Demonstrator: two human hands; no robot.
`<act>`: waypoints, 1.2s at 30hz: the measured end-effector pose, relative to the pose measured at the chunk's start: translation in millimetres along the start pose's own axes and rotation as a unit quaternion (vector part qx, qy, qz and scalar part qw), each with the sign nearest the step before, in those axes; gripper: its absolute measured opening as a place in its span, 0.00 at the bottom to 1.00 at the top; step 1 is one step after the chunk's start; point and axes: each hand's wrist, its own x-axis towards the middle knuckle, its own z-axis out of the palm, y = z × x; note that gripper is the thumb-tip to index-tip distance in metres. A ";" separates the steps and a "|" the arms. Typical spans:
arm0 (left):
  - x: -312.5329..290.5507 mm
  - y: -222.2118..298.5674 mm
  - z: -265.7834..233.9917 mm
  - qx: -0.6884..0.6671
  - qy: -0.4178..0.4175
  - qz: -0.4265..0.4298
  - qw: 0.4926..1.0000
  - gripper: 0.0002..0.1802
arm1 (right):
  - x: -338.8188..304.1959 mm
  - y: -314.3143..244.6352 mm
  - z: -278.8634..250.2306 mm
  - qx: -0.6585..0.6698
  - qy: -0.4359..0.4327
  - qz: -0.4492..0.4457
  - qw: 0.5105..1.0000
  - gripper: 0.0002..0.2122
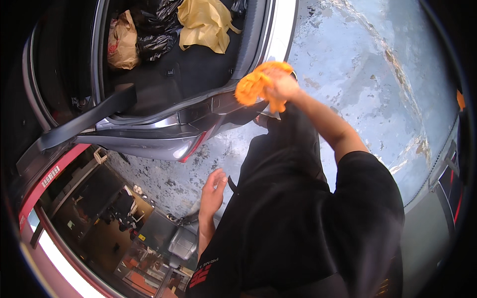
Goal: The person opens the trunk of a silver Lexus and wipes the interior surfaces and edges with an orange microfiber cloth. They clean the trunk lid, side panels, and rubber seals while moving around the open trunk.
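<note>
Bunched in my right hand [284,85] is an orange cloth [256,85], held at the rear corner of a car beside the open trunk. The cloth overlaps the car's edge; whether it presses on the paint I cannot tell. My left hand [213,191] hangs at my side with nothing in it, fingers loosely extended, away from the car. Below the trunk opening runs the grey rear bumper [144,145], with a red reflector strip [194,147] near its corner. The trunk floor [154,89] is dark.
Inside the trunk lie a brown paper bag [123,42], black plastic bags [158,37] and a yellow cloth bag [204,25]. The raised tailgate [74,121] reaches across the left. Worn blue-grey floor [357,84] spreads to the right. Cluttered shelving [149,270] stands at lower left.
</note>
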 end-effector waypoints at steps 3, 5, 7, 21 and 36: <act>-4.5 10.9 10.8 -0.026 0.022 -0.022 0.999 0.26 | 18.3 54.3 -41.0 -0.043 0.222 0.117 0.967 0.24; -7.3 18.7 19.3 0.005 0.017 -0.070 0.997 0.27 | 23.0 51.2 -42.3 -0.044 0.223 0.106 0.968 0.25; -9.2 27.5 28.0 0.019 0.003 -0.051 0.999 0.28 | 16.7 12.3 -24.8 -0.047 0.087 0.162 0.982 0.25; -21.0 76.9 34.0 0.010 0.024 -0.002 1.000 0.25 | 36.4 -149.6 13.2 0.530 0.042 0.137 0.836 0.21; 101.0 132.7 -186.4 0.397 0.312 0.452 0.736 0.22 | 29.3 -169.6 10.7 0.246 0.176 0.158 0.940 0.18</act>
